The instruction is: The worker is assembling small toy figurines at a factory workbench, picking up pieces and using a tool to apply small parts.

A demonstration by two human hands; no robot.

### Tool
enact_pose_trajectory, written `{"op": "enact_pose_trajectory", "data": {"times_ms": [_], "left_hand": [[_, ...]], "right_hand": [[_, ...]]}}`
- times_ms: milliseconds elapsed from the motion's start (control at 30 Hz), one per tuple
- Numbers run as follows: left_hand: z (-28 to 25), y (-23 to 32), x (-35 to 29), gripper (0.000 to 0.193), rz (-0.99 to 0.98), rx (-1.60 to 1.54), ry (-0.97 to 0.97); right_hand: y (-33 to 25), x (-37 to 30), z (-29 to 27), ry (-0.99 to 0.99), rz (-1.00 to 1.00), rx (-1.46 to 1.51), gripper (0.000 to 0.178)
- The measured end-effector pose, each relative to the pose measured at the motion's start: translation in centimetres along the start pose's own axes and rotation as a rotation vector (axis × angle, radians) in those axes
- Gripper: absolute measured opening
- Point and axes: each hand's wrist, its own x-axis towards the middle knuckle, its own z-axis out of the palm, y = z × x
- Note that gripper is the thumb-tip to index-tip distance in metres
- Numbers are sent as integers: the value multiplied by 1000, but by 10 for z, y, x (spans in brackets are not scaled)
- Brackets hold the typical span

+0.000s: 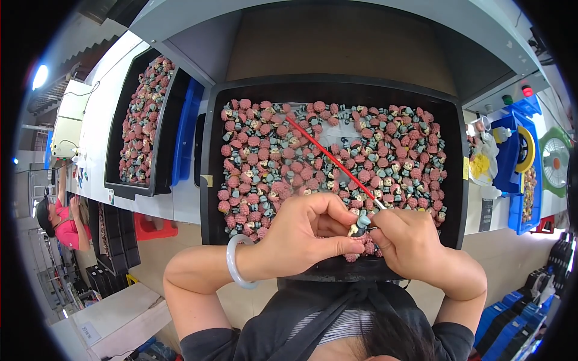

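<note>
My left hand [304, 231], with a pale bangle [236, 262] at its wrist, pinches a small figurine [362, 220] between thumb and fingers. The figurine has grey-blue and cream parts and a pink bumpy piece at its lower end. Closed around the metal end of a thin red-handled paintbrush [328, 154] is my right hand [412, 240]; the handle slants up and left over the tray. The brush tip is hidden at the fingers, close to the figurine. Both hands meet above the near edge of a black tray [212, 135] full of similar figurines [259, 162].
To the left, another black bin [129, 191] of figurines stands beside a blue bin [188, 129]. On the right are a blue tray [516, 207], a yellow ring [527, 149] and a green fan [554, 159]. A person in pink [67, 224] works at far left.
</note>
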Motion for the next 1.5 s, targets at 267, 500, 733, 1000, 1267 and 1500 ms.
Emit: {"op": "enact_pose_trajectory", "data": {"times_ms": [267,500,733,1000,1267,1500], "left_hand": [[0,-1,1,21,30,-93,-32],[-3,-2,0,26,39,-19,-27],[-3,-3,3,29,22,19,-28],[-13,1,9,23,96,105,25],[-16,3,11,20,174,-52,49],[-13,10,6,18,36,54,-31]], "right_hand": [[7,2,-9,34,5,289,16],[0,2,-4,137,-90,-54,13],[2,1,-4,93,-72,-20,13],[19,18,-20,90,443,178,16],[54,14,30,-155,340,-292,22],[27,8,-9,74,429,294,11]]}}
